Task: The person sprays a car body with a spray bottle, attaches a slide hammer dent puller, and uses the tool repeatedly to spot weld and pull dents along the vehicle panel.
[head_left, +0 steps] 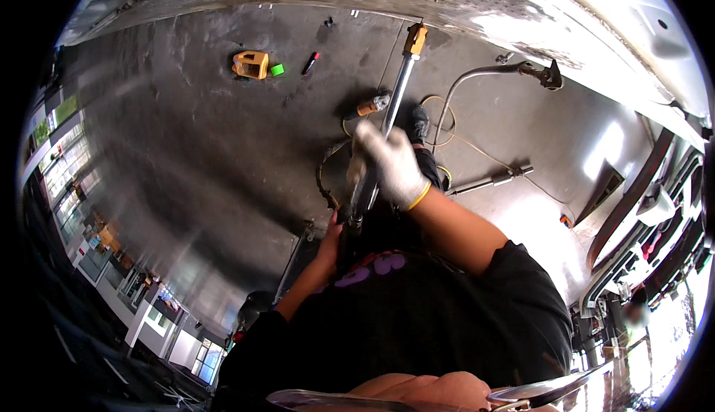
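My right hand [383,159], in a pale glove with a yellow cuff, is closed round a long metal tool [403,77] with a chrome shaft and a yellow head [414,40]. The head reaches up toward the large pale, dirty panel overhead. My left hand [335,215] is lower, beside the tool's near end; its fingers are mostly hidden behind the tool and my right hand. A dark hose [320,174] loops to the left of the tool, and an orange-and-silver power tool [372,105] lies on the floor beyond.
The grey floor [186,129] holds a yellow case [251,64], a green block [277,69], a red-and-black item [310,63], cords and a metal cylinder [491,180]. A bent pipe [484,72] stands right of the tool. The pale panel [521,2] curves overhead; dark trim pieces [627,196] are at right.
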### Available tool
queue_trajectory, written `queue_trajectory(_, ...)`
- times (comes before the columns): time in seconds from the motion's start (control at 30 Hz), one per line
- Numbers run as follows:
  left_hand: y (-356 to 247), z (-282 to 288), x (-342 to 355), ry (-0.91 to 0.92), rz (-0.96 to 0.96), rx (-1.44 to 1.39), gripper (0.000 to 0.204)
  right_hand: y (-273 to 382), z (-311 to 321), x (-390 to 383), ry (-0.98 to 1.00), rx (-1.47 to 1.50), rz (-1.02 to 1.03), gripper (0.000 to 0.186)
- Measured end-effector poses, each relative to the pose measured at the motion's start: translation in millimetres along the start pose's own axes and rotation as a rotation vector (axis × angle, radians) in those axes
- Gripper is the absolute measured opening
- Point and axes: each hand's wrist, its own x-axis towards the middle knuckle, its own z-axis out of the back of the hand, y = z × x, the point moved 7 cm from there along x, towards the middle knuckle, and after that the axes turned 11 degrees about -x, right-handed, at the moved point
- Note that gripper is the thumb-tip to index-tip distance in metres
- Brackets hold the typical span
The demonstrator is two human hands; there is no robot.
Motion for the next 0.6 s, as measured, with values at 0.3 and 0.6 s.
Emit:
queue_trajectory(0.3, 38.9, 67.9, -13.4, 0.027, -0.152, 0.102, 0.058, -130.7, -3.7, -42.7, 0.168, -0.250, -0.185, 0.040)
queue_trajectory(0.6, 31.1, 45.3, -20.8, -0.032, -0.299, 0.141, 0.070, -61.6, -14.0, -19.2, 0.228, 0.035, -0.138, 0.038)
